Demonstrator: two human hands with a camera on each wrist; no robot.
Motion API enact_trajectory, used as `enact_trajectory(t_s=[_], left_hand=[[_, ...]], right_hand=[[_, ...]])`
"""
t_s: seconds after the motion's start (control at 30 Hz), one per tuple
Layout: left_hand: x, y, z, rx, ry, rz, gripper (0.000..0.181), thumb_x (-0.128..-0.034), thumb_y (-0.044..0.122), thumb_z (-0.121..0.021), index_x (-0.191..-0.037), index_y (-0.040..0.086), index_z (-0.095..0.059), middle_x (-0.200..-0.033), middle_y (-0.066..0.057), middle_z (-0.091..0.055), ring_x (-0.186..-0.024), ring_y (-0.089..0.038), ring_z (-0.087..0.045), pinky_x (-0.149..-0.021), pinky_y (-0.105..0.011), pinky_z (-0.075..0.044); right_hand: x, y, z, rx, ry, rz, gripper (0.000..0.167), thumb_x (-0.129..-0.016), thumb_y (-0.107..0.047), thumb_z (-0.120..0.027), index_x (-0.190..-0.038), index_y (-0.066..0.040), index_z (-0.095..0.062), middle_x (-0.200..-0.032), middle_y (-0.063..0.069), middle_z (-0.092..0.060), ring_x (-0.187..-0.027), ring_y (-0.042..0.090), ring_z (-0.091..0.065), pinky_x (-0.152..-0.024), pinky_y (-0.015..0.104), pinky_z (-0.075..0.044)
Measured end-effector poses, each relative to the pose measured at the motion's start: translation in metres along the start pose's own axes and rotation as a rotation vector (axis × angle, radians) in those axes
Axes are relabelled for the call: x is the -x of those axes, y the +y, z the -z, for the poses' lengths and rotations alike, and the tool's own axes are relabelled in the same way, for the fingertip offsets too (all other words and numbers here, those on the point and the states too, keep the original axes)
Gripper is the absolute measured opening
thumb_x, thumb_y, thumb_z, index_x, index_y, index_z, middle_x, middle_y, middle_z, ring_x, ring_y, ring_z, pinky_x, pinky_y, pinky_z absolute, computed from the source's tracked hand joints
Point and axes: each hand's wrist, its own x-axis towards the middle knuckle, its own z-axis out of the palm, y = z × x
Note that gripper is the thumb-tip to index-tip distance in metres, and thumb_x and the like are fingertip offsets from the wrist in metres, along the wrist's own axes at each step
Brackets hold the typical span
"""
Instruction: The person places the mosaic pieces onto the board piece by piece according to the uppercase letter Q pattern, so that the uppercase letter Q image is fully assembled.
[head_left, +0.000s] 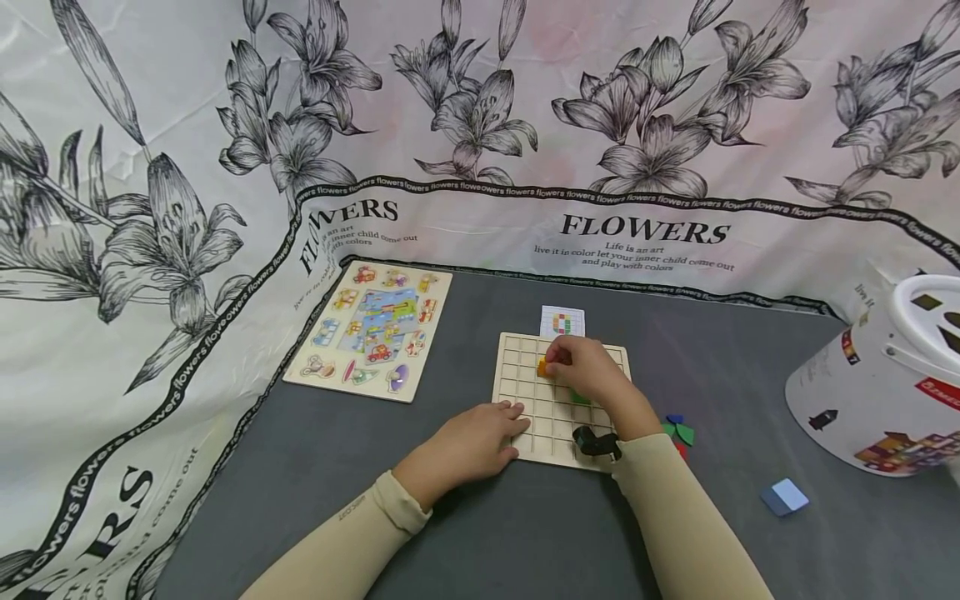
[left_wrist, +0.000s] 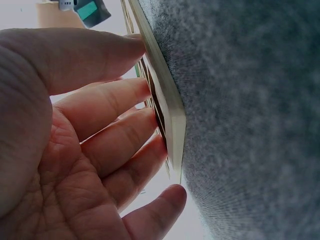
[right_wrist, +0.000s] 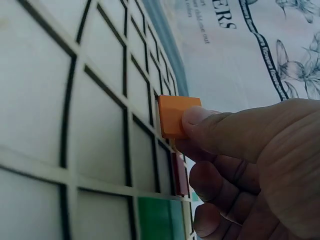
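Note:
A wooden grid board (head_left: 543, 429) lies on the dark grey tabletop. Between its thumb and fingers my right hand (head_left: 592, 371) pinches an orange square tile (right_wrist: 172, 117), held at the board's upper part. In the right wrist view, a green tile (right_wrist: 161, 219) and a dark red tile (right_wrist: 180, 174) sit in squares of the grid near that hand. My left hand (head_left: 476, 440) rests on the board's left edge, fingers extended over it. In the left wrist view its fingertips touch the board's rim (left_wrist: 172, 110). A pattern card (head_left: 551, 321) with coloured squares lies behind the board, partly hidden by the right hand.
Loose green, blue and red pieces (head_left: 683, 433) lie right of the board, partly behind the right sleeve. Farther right are a blue block (head_left: 785, 497) and a white lidded bucket (head_left: 840, 392). A picture puzzle board (head_left: 300, 367) lies at left. Flower-printed cloth (head_left: 480, 225) hangs behind.

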Motion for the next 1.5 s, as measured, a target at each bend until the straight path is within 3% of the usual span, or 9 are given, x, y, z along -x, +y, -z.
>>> enact_trajectory(t_s=[0.4,0.77,1.03,1.27,1.5], left_hand=[[0.0,0.002,0.001,-0.001,-0.013,0.017,0.049,-0.1071,0.027,-0.071,-0.154,0.018,-0.065,-0.165,-0.004,-0.056,-0.156,-0.022,-0.051,-0.129,-0.039,-0.045],[0.002,0.001,0.0,-0.01,-0.008,0.01,0.049,-0.1068,0.026,-0.072,-0.154,0.017,-0.065,-0.165,-0.005,-0.057,-0.155,-0.022,-0.052,-0.128,-0.038,-0.045],[0.0,0.002,0.001,-0.002,-0.006,0.002,0.048,-0.1066,0.025,-0.071,-0.154,0.018,-0.066,-0.165,-0.005,-0.056,-0.155,-0.022,-0.051,-0.129,-0.038,-0.045],[-0.006,0.005,-0.001,-0.011,-0.015,-0.013,0.049,-0.107,0.027,-0.071,-0.155,0.019,-0.064,-0.166,-0.004,-0.055,-0.156,-0.021,-0.05,-0.129,-0.037,-0.044],[0.002,0.002,0.002,0.013,-0.025,0.015,0.05,-0.107,0.025,-0.071,-0.156,0.017,-0.063,-0.167,-0.005,-0.054,-0.157,-0.023,-0.049,-0.13,-0.041,-0.043]], right_hand=[[0.0,0.004,-0.001,0.007,-0.042,-0.007,0.003,-0.105,-0.013,-0.073,-0.106,-0.01,-0.073,-0.104,0.008,-0.074,-0.093,0.023,-0.066,-0.088,0.044,-0.056],[0.0,0.002,-0.006,0.063,-0.03,0.001,0.006,-0.106,-0.015,-0.073,-0.104,-0.01,-0.077,-0.096,0.006,-0.073,-0.087,0.022,-0.063,-0.083,0.042,-0.055],[0.002,0.004,-0.005,0.069,-0.01,-0.003,0.007,-0.105,-0.014,-0.073,-0.102,-0.011,-0.078,-0.101,0.007,-0.077,-0.092,0.023,-0.066,-0.089,0.046,-0.057],[0.02,0.01,0.02,0.036,0.035,-0.038,0.012,-0.107,-0.016,-0.071,-0.111,-0.009,-0.079,-0.109,0.011,-0.075,-0.087,0.024,-0.061,-0.075,0.037,-0.053],[0.051,0.032,0.058,0.039,0.088,-0.07,0.021,-0.109,-0.015,-0.066,-0.123,-0.003,-0.076,-0.111,0.017,-0.073,-0.083,0.024,-0.058,-0.067,0.035,-0.05]])
